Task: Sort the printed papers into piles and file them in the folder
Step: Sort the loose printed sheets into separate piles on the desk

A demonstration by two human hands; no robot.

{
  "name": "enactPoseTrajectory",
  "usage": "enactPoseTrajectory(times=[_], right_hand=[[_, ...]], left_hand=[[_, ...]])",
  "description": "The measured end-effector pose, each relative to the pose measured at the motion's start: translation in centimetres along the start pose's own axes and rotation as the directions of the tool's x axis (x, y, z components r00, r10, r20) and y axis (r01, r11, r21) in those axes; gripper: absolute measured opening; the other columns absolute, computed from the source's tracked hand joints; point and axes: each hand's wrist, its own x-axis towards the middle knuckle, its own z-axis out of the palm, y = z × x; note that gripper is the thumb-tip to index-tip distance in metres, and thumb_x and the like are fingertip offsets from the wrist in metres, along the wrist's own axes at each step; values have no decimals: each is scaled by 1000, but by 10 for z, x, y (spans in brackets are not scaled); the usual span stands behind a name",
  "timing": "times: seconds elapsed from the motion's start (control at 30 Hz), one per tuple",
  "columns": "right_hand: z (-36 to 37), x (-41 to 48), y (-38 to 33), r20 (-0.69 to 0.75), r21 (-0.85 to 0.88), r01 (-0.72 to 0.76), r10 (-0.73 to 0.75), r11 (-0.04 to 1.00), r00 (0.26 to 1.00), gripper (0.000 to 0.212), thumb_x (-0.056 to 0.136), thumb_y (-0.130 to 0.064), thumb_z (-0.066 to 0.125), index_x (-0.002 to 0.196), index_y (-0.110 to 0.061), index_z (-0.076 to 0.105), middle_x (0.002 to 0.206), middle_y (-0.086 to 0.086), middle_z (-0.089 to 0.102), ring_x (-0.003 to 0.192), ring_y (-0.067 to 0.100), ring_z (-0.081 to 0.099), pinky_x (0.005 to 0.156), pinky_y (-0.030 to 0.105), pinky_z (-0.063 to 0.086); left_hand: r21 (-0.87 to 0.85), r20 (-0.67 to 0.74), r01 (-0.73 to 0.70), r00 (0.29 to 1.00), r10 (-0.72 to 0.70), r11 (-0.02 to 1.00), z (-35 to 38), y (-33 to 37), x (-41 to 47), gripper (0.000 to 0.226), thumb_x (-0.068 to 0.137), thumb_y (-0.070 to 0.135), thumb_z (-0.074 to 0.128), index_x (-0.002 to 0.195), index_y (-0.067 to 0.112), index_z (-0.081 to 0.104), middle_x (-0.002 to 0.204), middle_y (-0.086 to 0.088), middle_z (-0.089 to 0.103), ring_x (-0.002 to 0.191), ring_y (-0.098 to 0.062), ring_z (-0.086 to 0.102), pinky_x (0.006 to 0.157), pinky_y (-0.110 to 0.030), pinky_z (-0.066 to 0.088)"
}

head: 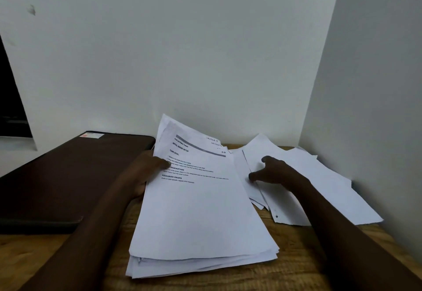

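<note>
A thick stack of printed papers (201, 217) lies in the middle of the wooden table, its far end lifted. My left hand (146, 172) grips the stack's left edge, thumb on the top printed sheet. To the right, a loose pile of blank-side-up sheets (319, 181) spreads toward the wall corner. My right hand (274, 172) rests on that pile with fingers spread, holding nothing. A dark brown closed folder (68, 176) lies flat at the left.
The wooden table (296, 263) shows bare wood in front and between the piles. White walls stand close behind and on the right, forming a corner. A dark opening is at the far left.
</note>
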Motion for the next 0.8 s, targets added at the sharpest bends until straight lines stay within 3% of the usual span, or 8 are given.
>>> enactPoseTrajectory(times=[0.1, 0.23, 0.4, 0.5, 0.57, 0.63, 0.67, 0.8], right_hand=[[0, -1, -5, 10, -15, -20, 21, 1000, 1000, 66, 79, -26, 70, 136, -9, 42, 138, 13, 45, 123, 29, 46, 102, 38, 41], [8, 5, -5, -36, -120, -16, 12, 993, 999, 42, 71, -17, 62, 107, -12, 41, 122, 15, 46, 116, 35, 48, 101, 57, 41], [8, 2, 4, -361, -238, 32, -119, 971, 925, 29, 85, -9, 52, 114, -8, 50, 119, 15, 55, 113, 37, 55, 89, 38, 45], [-14, -9, -10, -603, 112, 352, -218, 929, 767, 26, 81, -4, 54, 104, -12, 66, 101, 12, 68, 91, 31, 63, 71, 27, 41], [-33, -26, -30, -637, 534, 589, -170, 606, 752, 22, 85, -2, 56, 100, -12, 67, 89, 9, 68, 79, 23, 62, 67, 24, 45], [-48, -41, -43, -556, 794, 574, -141, 201, 819, 17, 90, -1, 55, 102, -8, 65, 86, 8, 68, 73, 18, 65, 63, 25, 52], [-50, -42, -44, -503, 845, 520, -145, 127, 852, 16, 91, -1, 53, 102, -7, 63, 86, 7, 69, 73, 18, 66, 62, 25, 54], [-22, -19, -26, -150, 940, 175, -107, 291, 983, 11, 87, 1, 55, 93, -6, 61, 92, 19, 66, 67, 25, 68, 64, 30, 56]], left_hand=[[-1, 3, -9, 1000, 9, 1000, 1, -1, 1, 25, 90, -12, 48, 108, -4, 63, 109, -26, 69, 94, -42, 68, 80, -45, 57], [8, 25, -24, 999, 23, 1000, 5, -5, 0, 25, 91, -14, 45, 100, 0, 64, 87, -15, 75, 73, -29, 72, 64, -36, 61], [27, 14, -38, 999, 38, 999, 9, -5, 0, 25, 91, -13, 46, 98, 3, 64, 104, -23, 69, 87, -37, 68, 83, -44, 55], [34, 14, -15, 1000, 15, 999, 9, -4, 0, 24, 91, -12, 46, 99, 2, 64, 110, -27, 68, 99, -43, 66, 92, -50, 52], [27, 18, -9, 1000, 8, 1000, 9, -4, 0, 25, 91, -12, 46, 99, 3, 64, 112, -27, 67, 103, -44, 65, 93, -51, 51], [6, 24, -5, 1000, 5, 1000, 9, -5, -1, 25, 91, -11, 48, 100, 4, 65, 115, -27, 67, 104, -44, 64, 94, -52, 51], [-5, 29, -6, 1000, 7, 1000, 8, -6, -2, 24, 88, -9, 52, 102, 5, 65, 115, -26, 67, 106, -44, 64, 96, -54, 50], [-22, 62, -17, 998, 19, 1000, 5, -9, -2, 33, 87, 0, 62, 119, 3, 62, 112, -20, 70, 100, -38, 68, 84, -45, 57]])
